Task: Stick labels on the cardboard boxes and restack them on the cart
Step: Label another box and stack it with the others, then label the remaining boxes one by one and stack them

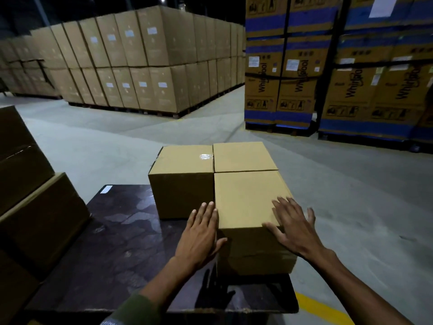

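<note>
near box [248, 207]: at cart [121, 249] right front edge, tight against two boxes behind
left hand [199, 240]: fingers straight, flat on its left side
right hand [295, 228]: fingers spread over top right corner
why: likely squaring it into the stack
labels: none visible on near box

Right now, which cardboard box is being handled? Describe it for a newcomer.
On the dark cart deck, three plain cardboard boxes sit together. It is the nearest box, at the right, between the left hand and right hand; its neighbours are untouched.
</note>
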A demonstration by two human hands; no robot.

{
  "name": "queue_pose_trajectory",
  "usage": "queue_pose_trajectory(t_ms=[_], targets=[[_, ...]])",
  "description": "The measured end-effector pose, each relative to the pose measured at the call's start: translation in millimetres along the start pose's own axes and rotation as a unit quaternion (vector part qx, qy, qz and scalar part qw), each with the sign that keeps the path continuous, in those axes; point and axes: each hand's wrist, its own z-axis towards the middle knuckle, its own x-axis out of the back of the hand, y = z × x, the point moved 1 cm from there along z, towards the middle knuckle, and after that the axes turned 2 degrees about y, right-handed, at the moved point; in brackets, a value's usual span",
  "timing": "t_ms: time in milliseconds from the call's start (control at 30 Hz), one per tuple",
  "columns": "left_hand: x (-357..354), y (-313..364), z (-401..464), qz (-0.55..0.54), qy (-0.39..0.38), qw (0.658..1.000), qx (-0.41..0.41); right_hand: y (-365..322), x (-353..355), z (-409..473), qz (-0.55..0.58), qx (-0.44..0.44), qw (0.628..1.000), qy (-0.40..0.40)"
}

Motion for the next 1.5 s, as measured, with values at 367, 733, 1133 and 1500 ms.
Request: queue_pose_trajectory(t_ms=[367,733,1133,1500], targets=[[29,-64,-66,0.063,0.051,0.989,0.124,-116,-12,29,0.090,0.165,0.982,0.035],[81,-157,-257,0.153,0.029,0.922,0.356,-338,-46,20,0.218,0.372,0.902,0.008],[154,-302,-331,0.201,0.068,0.880,0.425,-533,-22,63,0.238,0.454,0.859,0.017],[225,-416,-231,0.199,0.127,0.888,0.395,-599,20,196,0.156,0.470,0.867,0.051]])
